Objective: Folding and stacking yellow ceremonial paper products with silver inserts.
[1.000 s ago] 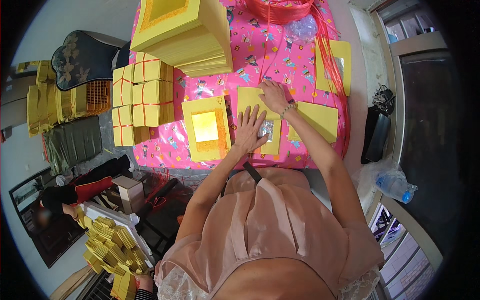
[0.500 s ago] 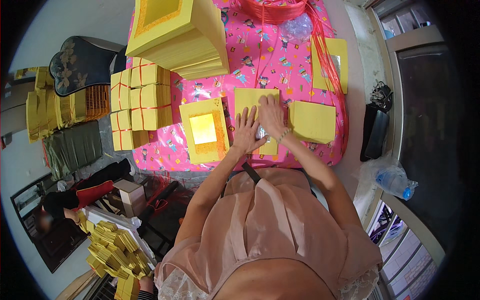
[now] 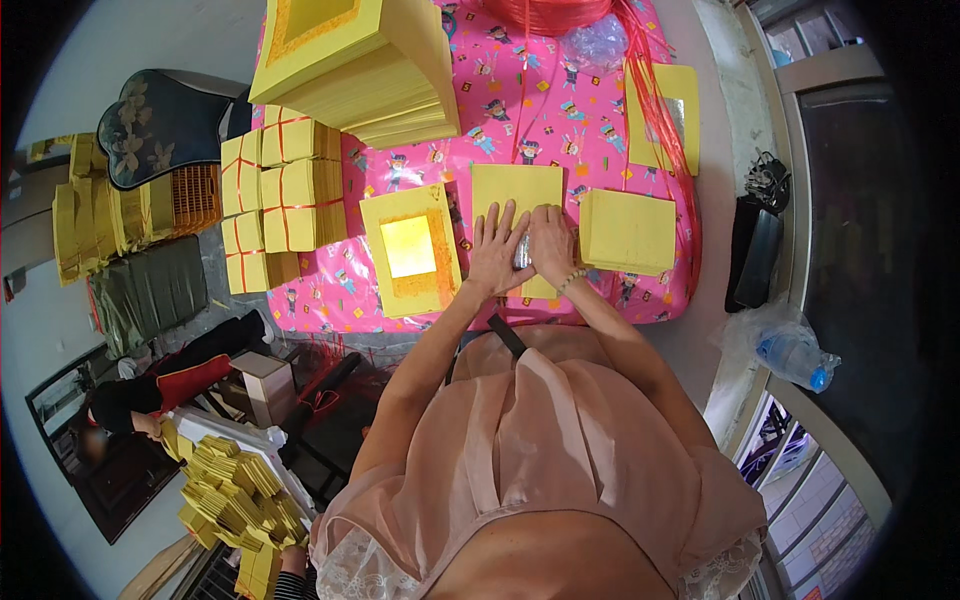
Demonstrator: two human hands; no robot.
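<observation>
In front of me on the pink table cover lies a yellow paper sheet (image 3: 517,184) with a silvery patch, mostly covered by my hands. My left hand (image 3: 497,250) rests flat on it, fingers spread. Close beside, my right hand (image 3: 551,245) presses down near the sheet's right edge, its fingers bent and together; what is under them, if anything, is hidden. To the left is a yellow sheet (image 3: 440,208) with an orange border and a shiny gold square. On the right sits a stack of yellow paper (image 3: 628,232).
A tall stack of yellow paper (image 3: 385,90) stands at the back left, next to bundles (image 3: 300,205) tied with red string. Red plastic strands (image 3: 655,110) hang at the back right. At the lower left another person (image 3: 140,410) is beside piled yellow paper (image 3: 235,490).
My right hand has slid toward me and slightly right along the sheet, its fingers more bent. My left hand stays flat, shifted a little. The view has tilted slightly.
</observation>
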